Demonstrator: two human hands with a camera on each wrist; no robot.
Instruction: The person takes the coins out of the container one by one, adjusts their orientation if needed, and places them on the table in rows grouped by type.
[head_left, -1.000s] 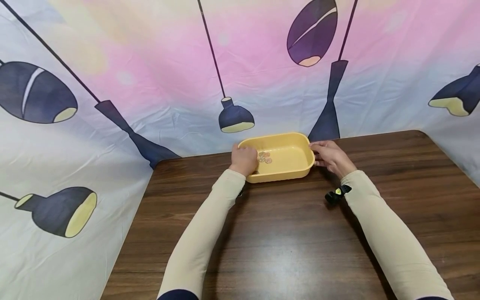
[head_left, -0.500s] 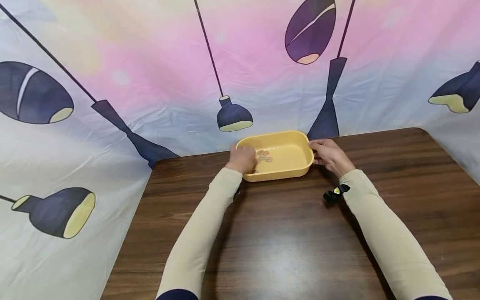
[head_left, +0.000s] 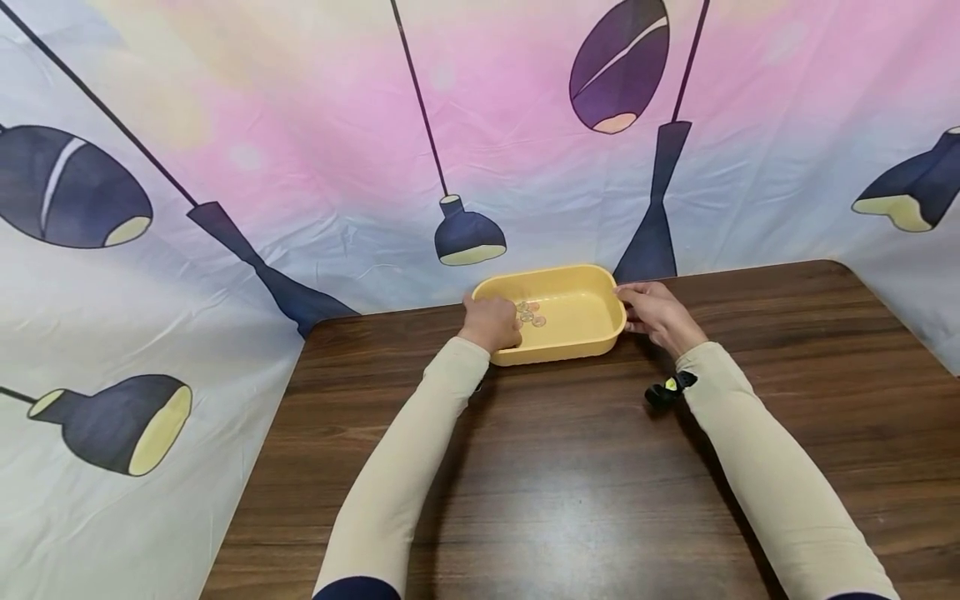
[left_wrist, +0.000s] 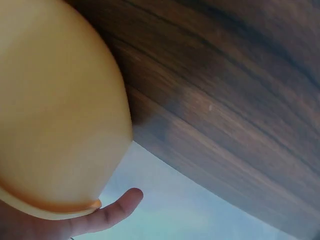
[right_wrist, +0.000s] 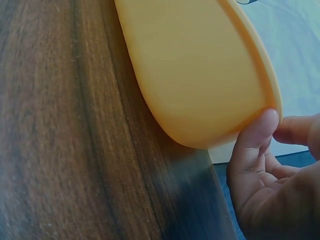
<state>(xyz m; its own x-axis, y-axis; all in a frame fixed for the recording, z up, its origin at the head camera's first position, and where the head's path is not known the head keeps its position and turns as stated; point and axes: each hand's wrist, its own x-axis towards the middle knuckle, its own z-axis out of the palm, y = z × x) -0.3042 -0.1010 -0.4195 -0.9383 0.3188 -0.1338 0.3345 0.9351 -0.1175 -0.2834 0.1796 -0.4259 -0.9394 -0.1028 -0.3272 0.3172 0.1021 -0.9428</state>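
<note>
The yellow rounded-oblong plastic-looking tray (head_left: 581, 321) sits by the far edge of the brown wood-grain table (head_left: 555, 450), right hand (head_left: 660, 315) pinching its end, left hand (head_left: 491, 322) hiding its grip from us; we judge it is reaching among small round metallic coins (head_left: 528, 317), next needing the tray steady.

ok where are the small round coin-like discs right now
In the head view, the small round coin-like discs lie inside the yellow oblong tray, toward its left end, just right of the person's left hand.
</note>
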